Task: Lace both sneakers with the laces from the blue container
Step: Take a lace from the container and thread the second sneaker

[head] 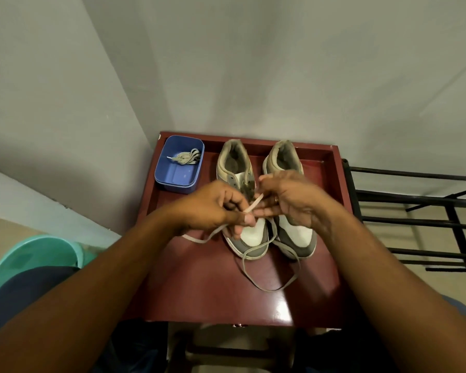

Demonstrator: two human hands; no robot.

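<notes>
Both hands are over the left sneaker point(253, 236), mid-table. The right sneaker point(297, 234) touches it alongside, heels of both toward the far edge. The left hand point(215, 208) pinches the lace point(254, 203) between thumb and fingertips. The right hand point(288, 200) appears to pinch the same lace's upper end, other fingers loosely extended. Slack runs out both ways, one tail toward the left edge and a big loop lying toward the near edge of the table point(213, 286).

Handling: the lace is flat, light and floppy with no stiffness, so it is best held close to the tip for feeding eyelets; the loop could snag. The sneakers are light and may shift under pull.

The blue container point(172, 185) sits at the far-left corner, holding one coiled spare lace point(186, 157), likely for the right sneaker. How many eyelets are threaded is hidden by the hands.
</notes>
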